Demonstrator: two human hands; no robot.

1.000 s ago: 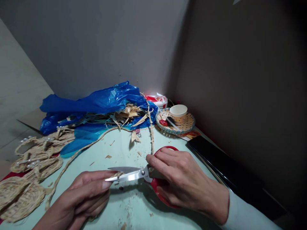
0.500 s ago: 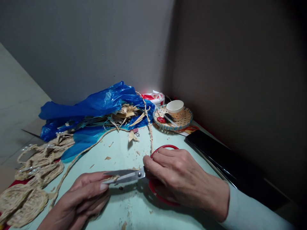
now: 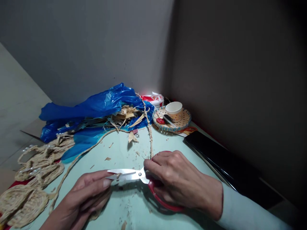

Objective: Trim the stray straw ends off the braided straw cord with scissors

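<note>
Now: trimming a braid end

Left hand (image 3: 83, 195) pinches the braided straw cord (image 3: 72, 163), fingers closed on its frayed tip low on the desk (image 3: 134, 210). Scissors (image 3: 134, 175), blades slightly parted at that tip. Right hand (image 3: 182, 179) wraps the red handles. Best keep the tip taut, cut close. Cord pale, dry, twisted.

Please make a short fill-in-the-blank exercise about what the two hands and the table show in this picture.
1. The right hand holds scissors with ____ handles.
2. The left hand pinches a braided straw cord at the ____ of the scissors.
3. The paper cup stands on a woven ____.
4. The plastic bag is ____.

Missing words: red; blades; tray; blue
</note>
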